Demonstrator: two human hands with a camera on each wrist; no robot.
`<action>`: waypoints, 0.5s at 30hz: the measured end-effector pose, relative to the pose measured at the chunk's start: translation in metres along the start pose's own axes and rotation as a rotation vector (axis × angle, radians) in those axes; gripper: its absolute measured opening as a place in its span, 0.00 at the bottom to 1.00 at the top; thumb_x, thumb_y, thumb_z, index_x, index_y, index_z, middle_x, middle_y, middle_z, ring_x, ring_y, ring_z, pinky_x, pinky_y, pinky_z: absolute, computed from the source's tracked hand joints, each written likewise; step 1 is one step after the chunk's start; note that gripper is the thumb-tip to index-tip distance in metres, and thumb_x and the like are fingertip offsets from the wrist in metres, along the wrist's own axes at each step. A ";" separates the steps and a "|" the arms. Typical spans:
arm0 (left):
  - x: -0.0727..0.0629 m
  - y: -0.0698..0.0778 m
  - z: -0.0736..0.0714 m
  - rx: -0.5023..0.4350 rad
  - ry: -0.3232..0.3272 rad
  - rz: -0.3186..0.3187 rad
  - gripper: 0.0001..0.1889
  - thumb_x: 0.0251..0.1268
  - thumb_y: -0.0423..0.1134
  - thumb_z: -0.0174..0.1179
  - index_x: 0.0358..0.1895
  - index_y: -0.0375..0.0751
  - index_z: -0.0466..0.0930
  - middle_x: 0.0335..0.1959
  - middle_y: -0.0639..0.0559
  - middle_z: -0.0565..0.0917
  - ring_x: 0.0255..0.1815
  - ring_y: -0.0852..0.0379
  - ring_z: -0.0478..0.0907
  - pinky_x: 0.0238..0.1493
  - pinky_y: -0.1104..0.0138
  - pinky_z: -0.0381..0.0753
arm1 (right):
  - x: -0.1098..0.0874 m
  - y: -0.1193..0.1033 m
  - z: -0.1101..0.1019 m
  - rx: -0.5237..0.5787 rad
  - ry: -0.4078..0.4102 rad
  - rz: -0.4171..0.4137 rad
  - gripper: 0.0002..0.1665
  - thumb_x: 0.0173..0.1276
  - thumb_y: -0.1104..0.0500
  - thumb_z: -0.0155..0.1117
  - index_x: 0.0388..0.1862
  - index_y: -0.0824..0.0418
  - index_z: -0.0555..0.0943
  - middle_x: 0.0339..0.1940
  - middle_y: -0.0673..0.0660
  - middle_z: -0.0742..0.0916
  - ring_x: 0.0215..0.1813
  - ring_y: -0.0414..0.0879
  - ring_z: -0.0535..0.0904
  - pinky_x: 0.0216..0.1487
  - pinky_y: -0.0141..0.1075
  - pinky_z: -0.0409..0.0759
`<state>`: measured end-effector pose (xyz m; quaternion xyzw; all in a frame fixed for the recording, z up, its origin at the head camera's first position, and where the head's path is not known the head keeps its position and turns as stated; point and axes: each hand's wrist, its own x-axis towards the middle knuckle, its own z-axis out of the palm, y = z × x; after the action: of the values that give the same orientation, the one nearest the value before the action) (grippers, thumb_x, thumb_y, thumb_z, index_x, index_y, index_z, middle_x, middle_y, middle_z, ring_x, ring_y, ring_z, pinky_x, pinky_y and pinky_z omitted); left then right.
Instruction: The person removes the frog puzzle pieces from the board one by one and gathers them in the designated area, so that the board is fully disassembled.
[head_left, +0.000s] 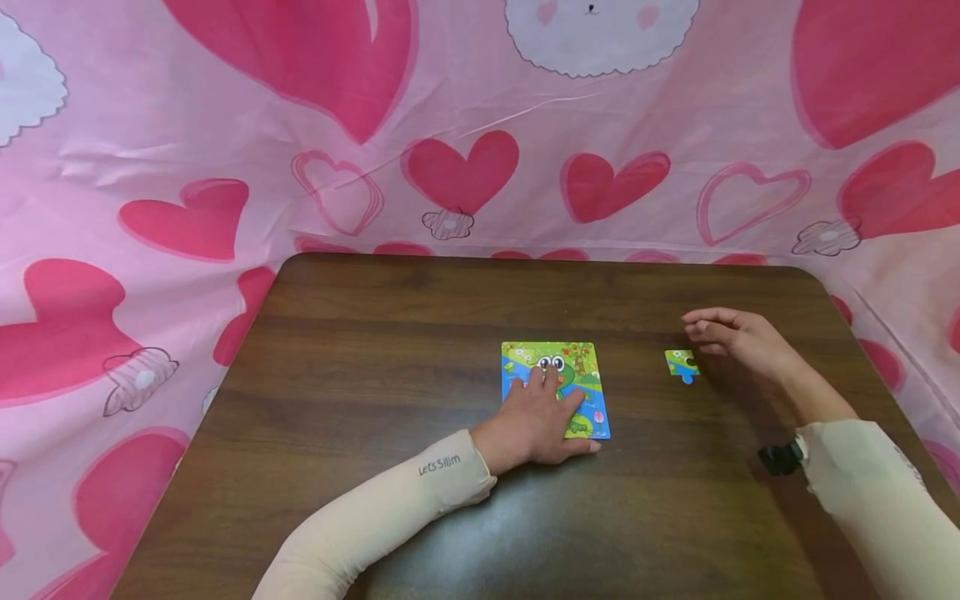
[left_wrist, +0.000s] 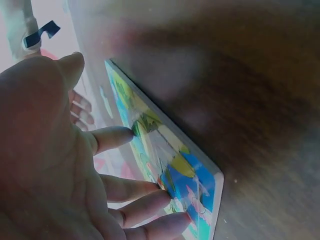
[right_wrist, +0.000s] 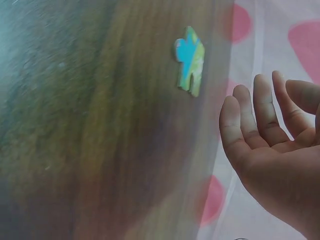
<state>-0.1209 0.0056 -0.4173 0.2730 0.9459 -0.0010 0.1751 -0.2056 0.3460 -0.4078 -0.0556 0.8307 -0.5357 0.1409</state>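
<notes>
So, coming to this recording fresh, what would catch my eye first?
Probably the pink cloth with its big red hearts, filling the background behind the brown table. Next, the bright frog puzzle near the table's middle, the left hand spread over it. To its right lies a loose puzzle piece, close to the right hand.

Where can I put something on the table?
The brown woodgrain table is bare beyond the rectangular green-and-blue frog board, and between it and the small green-and-blue jigsaw piece. Crowded: left hand on board, right hand beside piece.
</notes>
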 end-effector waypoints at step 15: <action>-0.005 0.005 0.005 0.092 0.035 0.014 0.42 0.67 0.78 0.42 0.77 0.59 0.60 0.79 0.42 0.61 0.76 0.43 0.62 0.69 0.48 0.72 | 0.007 -0.030 0.015 0.139 -0.033 -0.089 0.13 0.81 0.57 0.53 0.55 0.53 0.83 0.43 0.41 0.90 0.46 0.33 0.87 0.48 0.27 0.84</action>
<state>-0.1127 0.0065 -0.4200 0.2872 0.9459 -0.0383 0.1458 -0.2103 0.3189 -0.3876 -0.0913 0.7857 -0.5970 0.1339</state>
